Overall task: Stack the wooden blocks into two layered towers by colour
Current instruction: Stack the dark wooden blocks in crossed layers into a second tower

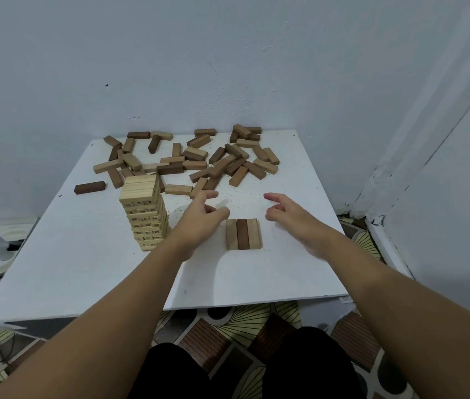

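Both hands, the left hand (199, 214) and right hand (288, 214), hovered empty with fingers loosely spread beside a three-block row (243, 234) on the white table (256, 277). A pale tower (145, 211) stood left; loose blocks (199, 159) lay beyond. Light and rigid, they probably pinch best by their long sides.

A flat white square board (285, 272) serves as the tabletop, set into a corner of pale blue-grey painted walls (228, 53). Below lies patterned floor covering (256, 321) in brown, cream and black, possibly vinyl.
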A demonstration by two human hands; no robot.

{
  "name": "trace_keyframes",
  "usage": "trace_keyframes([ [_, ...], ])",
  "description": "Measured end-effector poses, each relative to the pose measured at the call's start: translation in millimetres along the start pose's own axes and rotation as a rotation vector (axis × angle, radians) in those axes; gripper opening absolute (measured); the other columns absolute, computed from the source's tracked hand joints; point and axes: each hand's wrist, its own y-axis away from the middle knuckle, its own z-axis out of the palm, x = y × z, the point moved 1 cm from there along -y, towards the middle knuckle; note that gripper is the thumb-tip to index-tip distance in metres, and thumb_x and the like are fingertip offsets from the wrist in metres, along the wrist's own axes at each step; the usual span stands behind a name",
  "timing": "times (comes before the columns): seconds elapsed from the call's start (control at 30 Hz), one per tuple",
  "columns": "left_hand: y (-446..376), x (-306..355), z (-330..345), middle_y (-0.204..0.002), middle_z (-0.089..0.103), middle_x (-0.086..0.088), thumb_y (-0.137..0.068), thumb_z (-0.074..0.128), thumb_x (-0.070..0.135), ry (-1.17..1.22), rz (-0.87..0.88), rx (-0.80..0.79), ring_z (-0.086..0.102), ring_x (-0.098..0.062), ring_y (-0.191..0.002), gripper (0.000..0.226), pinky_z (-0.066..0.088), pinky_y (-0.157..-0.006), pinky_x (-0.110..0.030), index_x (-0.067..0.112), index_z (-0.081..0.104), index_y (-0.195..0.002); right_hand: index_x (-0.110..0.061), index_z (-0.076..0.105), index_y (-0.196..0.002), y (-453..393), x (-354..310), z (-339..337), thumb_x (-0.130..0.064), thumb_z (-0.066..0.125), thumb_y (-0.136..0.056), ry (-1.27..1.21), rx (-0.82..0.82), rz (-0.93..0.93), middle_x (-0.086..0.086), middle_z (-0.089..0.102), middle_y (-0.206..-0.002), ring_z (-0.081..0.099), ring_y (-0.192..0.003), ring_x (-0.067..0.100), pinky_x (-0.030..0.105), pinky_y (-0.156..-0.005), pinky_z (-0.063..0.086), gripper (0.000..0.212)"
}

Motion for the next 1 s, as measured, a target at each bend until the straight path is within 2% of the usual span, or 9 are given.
trace_keyframes([
  [0.07, -8.6, 4.5, 6.5, -0.089, 0.055, 0.002, -0.101, 0.062, 0.025, -0.057, 0.085, 0.123, 0.054, -0.011, -0.077, 0.033, 0.043, -0.066, -0.024, 0.026, 0.058, -0.134, -0.044, 0.052, -0.139, -5.9, -0.9, -1.9, -0.036, 0.055, -0.101, 0.038, 0.123, -0.017, -0.003, 0.060, -0.113, 0.056, -0.116, 0.018, 0.031, -0.093, 0.046, 0.038],
  [0.23, -44.2, 19.4, 25.9, -0.088, 0.058, 0.007, -0.102, 0.063, 0.035, -0.283, 0.192, 0.208, 0.057, -0.011, -0.082, 0.027, 0.044, -0.064, -0.023, 0.027, 0.069, -0.126, -0.045, 0.051, -0.143, -33.9, -13.9, -1.6, -0.041, 0.050, -0.106, 0.390, 0.248, -0.072, -0.012, 0.060, -0.101, 0.058, -0.102, 0.014, 0.044, -0.105, 0.041, 0.037],
  [0.37, -70.1, 21.9, 27.9, -0.077, 0.057, 0.010, -0.105, 0.058, 0.037, -0.513, 0.303, 0.283, 0.056, -0.011, -0.083, 0.035, 0.042, -0.076, -0.030, 0.033, 0.064, -0.139, -0.050, 0.030, -0.155, -65.4, -20.4, -9.9, -0.038, 0.045, -0.106, 0.591, 0.214, -0.069, 0.000, 0.061, -0.124, 0.057, -0.114, 0.024, 0.053, -0.106, 0.040, 0.053],
  [0.47, -79.4, 8.9, 29.0, -0.073, 0.054, 0.008, -0.105, 0.056, 0.035, -0.498, 0.317, 0.240, 0.051, -0.008, -0.074, 0.037, 0.037, -0.070, -0.020, 0.032, 0.061, -0.142, -0.053, 0.014, -0.159, -79.3, -24.6, -10.9, -0.040, 0.041, -0.107, 0.704, 0.165, -0.015, 0.007, 0.052, -0.140, 0.053, -0.124, 0.031, 0.054, -0.105, 0.033, 0.060],
  [0.57, -83.1, -7.6, 30.2, -0.081, 0.047, 0.009, -0.105, 0.058, 0.034, -0.486, 0.366, 0.242, 0.043, -0.005, -0.078, 0.039, 0.029, -0.067, -0.018, 0.029, 0.062, -0.143, -0.052, 0.008, -0.160, -85.9, -26.4, -5.2, -0.045, 0.032, -0.106, 0.788, 0.173, 0.031, 0.009, 0.042, -0.149, 0.047, -0.131, 0.034, 0.056, -0.104, 0.030, 0.059],
  [0.63, -85.5, -11.1, 28.6, -0.082, 0.047, 0.012, -0.105, 0.060, 0.031, -0.459, 0.367, 0.271, 0.039, -0.006, -0.086, 0.033, 0.031, -0.075, -0.014, 0.029, 0.067, -0.136, -0.050, 0.016, -0.159, -87.9, -24.7, -3.8, -0.045, 0.033, -0.106, 0.787, 0.211, 0.026, 0.007, 0.045, -0.143, 0.049, -0.128, 0.032, 0.054, -0.102, 0.031, 0.056],
  [0.7, -86.8, -11.6, 25.5, -0.082, 0.050, 0.013, -0.103, 0.062, 0.029, -0.439, 0.376, 0.282, 0.043, -0.012, -0.098, 0.029, 0.036, -0.085, -0.020, 0.029, 0.072, -0.131, -0.046, 0.033, -0.152, -85.5, -22.7, -5.0, -0.042, 0.040, -0.106, 0.709, 0.263, -0.010, 0.001, 0.055, -0.125, 0.055, -0.119, 0.028, 0.051, -0.099, 0.032, 0.047],
  [0.83, -87.2, -14.8, 21.1, -0.081, 0.052, 0.016, -0.097, 0.070, 0.026, -0.368, 0.382, 0.316, 0.052, -0.020, -0.096, 0.022, 0.042, -0.084, -0.033, 0.028, 0.079, -0.118, -0.038, 0.057, -0.117, -77.1, -12.3, -3.9, -0.037, 0.056, -0.101, 0.411, 0.344, -0.100, -0.011, 0.055, -0.085, 0.057, -0.090, 0.013, 0.042, -0.096, 0.031, 0.016],
  [1.0, -85.5, -14.8, 23.9, -0.075, 0.054, 0.009, -0.094, 0.074, 0.024, -0.332, 0.371, 0.344, 0.055, -0.019, -0.093, 0.035, 0.049, -0.089, -0.037, 0.025, 0.072, -0.129, -0.035, 0.057, -0.134, -78.6, -8.9, 0.5, -0.042, 0.056, -0.102, 0.384, 0.400, -0.081, -0.012, 0.056, -0.101, 0.057, -0.101, 0.015, 0.045, -0.107, 0.032, 0.033],
])
